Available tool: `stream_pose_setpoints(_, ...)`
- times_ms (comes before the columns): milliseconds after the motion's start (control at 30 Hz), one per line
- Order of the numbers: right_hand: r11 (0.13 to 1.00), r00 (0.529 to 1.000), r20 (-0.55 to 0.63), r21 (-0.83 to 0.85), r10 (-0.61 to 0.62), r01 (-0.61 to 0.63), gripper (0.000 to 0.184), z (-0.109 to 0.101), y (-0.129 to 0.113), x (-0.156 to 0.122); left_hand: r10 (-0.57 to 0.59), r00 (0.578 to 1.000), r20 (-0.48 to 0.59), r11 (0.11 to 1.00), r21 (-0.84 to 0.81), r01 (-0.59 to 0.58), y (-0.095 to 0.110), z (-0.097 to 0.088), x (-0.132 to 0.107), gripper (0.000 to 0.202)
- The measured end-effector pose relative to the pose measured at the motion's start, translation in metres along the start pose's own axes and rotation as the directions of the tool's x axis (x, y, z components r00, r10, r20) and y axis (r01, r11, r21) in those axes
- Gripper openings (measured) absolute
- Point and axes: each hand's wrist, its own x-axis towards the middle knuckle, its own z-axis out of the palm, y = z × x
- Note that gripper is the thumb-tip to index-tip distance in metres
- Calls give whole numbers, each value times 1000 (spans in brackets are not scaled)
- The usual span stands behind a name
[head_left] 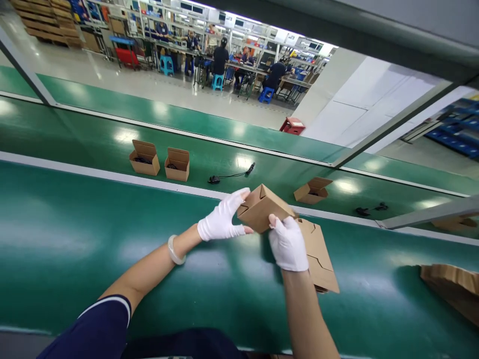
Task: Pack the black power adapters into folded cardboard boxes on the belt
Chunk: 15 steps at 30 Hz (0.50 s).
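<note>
Both my hands wear white gloves and hold a small kraft cardboard box (262, 208) above the green conveyor belt (75, 239). My left hand (221, 218) grips its left side, and my right hand (288, 244) holds its near corner. A flat, unfolded flap of the box (318, 254) hangs down past my right hand. On the belt beyond, two open kraft boxes (144, 157) hold dark cables, and a black cable with a small plug (229, 174) lies nearby. A third open box (313, 190) lies tilted further right.
A stack of corrugated cardboard (452, 291) lies at the lower right of the near belt. Black cable pieces (370, 210) rest on the far belt. Beyond it, several people sit at long workbenches (239, 70) on a factory floor, among blue stools and a red crate (292, 126).
</note>
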Motion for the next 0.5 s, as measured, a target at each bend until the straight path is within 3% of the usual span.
stream_pose_setpoints(67, 953, 998, 67, -301, 4, 17, 25, -6, 3, 13, -228, 973, -32, 959, 165, 231, -33, -6, 9, 81)
stream_pose_setpoints(133, 747, 966, 246, -656, 75, 109, 18, -7, 6, 23, -491, 853, -177, 797, 304, 522, -69, -18, 19, 72)
stream_pose_setpoints(200, 496, 908, 369, -837, 200, 231, 23, 0, 10, 29, -602, 753, -268, 678, 327, 658, -101, -31, 28, 62)
stream_pose_setpoints(233, 443, 886, 395, -858, 244, 260, 23, 5, 13, 32, -620, 731, -286, 658, 317, 683, -114, -36, 31, 57)
stream_pose_setpoints(367, 398, 869, 407, -874, 281, 280, 23, 24, 18, 40, -622, 714, -321, 681, 230, 696, -143, -51, 34, 33)
stream_pose_setpoints(500, 381, 893, 377, -885, 246, 268, 22, 20, 7, 36, -565, 751, -343, 779, 79, 622, -147, -62, 32, 33)
